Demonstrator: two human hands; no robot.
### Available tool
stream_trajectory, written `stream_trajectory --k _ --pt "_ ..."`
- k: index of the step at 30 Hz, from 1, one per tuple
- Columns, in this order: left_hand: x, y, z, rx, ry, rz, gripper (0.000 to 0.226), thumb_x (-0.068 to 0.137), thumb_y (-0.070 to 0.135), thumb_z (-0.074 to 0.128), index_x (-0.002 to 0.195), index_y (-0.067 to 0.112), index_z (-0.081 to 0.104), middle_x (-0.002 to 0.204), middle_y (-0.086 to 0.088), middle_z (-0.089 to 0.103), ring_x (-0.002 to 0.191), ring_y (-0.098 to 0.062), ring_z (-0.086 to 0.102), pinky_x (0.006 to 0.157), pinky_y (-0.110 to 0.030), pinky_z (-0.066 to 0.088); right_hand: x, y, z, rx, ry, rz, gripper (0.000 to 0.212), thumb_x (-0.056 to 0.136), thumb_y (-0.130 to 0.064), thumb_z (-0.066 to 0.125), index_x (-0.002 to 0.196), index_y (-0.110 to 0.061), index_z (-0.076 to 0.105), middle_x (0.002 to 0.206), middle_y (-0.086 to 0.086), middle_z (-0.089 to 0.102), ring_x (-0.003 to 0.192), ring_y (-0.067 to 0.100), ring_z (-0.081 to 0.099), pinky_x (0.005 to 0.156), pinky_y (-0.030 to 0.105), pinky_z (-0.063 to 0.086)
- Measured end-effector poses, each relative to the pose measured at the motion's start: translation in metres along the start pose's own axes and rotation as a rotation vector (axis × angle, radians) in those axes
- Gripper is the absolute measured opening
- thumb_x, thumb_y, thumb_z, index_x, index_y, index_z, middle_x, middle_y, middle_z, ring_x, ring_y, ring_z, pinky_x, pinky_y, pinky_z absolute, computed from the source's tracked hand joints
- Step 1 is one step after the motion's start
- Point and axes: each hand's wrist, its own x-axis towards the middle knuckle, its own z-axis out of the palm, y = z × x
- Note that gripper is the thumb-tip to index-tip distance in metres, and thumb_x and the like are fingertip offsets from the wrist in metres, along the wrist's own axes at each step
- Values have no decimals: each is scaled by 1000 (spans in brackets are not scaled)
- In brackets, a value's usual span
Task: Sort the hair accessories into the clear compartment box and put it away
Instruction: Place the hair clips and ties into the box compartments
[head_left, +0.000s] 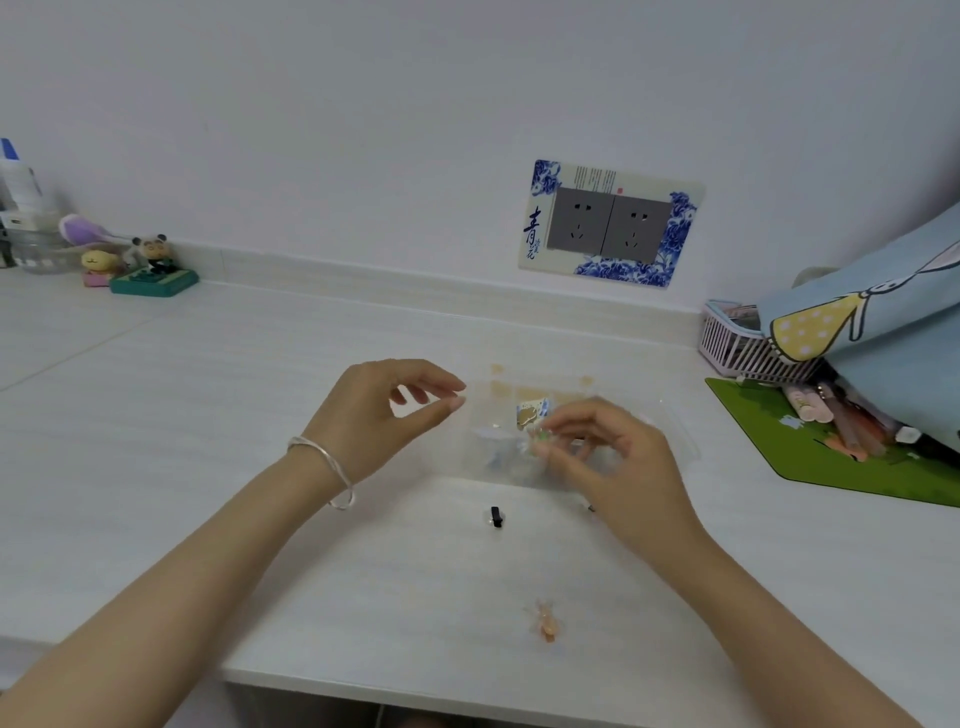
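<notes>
The clear compartment box lies open on the white desk, with a few small accessories blurred inside, one gold and blue. Over its middle, my right hand pinches a small green and white hair accessory between thumb and fingertips. My left hand hovers at the box's left edge with fingers apart and nothing in it. On the desk in front of the box lie a small black clip and, nearer me, an orange hair accessory.
A green mat with pens and a pink basket under a blue cloth bag sit at the right. Small figurines and bottles stand at the far left. Wall sockets are behind the box. The desk's front edge runs near me.
</notes>
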Motion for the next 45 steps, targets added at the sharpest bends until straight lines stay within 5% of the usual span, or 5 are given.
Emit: stream_trajectory --k 16,24,30,38,45 --pt "-10 0 6 51 -59 259 23 75 41 67 96 32 67 98 18 66 96 -4 56 84 -20 44 37 -6 -1 -200 -36 -59 12 83 -10 68 89 -21 69 89 -15 71 89 -2 62 84 6 40" --pt "-18 13 26 -10 -496 83 24 70 36 75 94 39 69 90 27 63 88 9 57 73 -5 41 -16 9 -36 -285 -151 -23 18 81 -5 68 84 -22 73 90 -16 69 78 5 61 70 7 43" --pt "-22 5 35 40 -580 55 21 75 34 72 96 34 71 94 15 70 85 -2 63 80 -25 51 -28 28 -42 -477 -165 135 10 79 -25 72 87 -31 73 83 -22 70 83 -5 57 71 9 43" --pt "-22 7 37 -60 -464 65 15 74 18 74 88 23 74 79 9 70 72 -6 64 70 -19 53 -30 28 -26 -446 -285 109 18 82 -19 69 98 -26 73 85 -17 69 93 -4 59 81 10 47" --pt "5 25 16 -269 71 43 13 74 12 73 84 19 72 78 5 73 71 -4 67 70 -17 53 -26 25 -6 -550 -264 -87 15 84 -22 61 96 -25 68 85 -12 72 78 7 65 74 29 54"
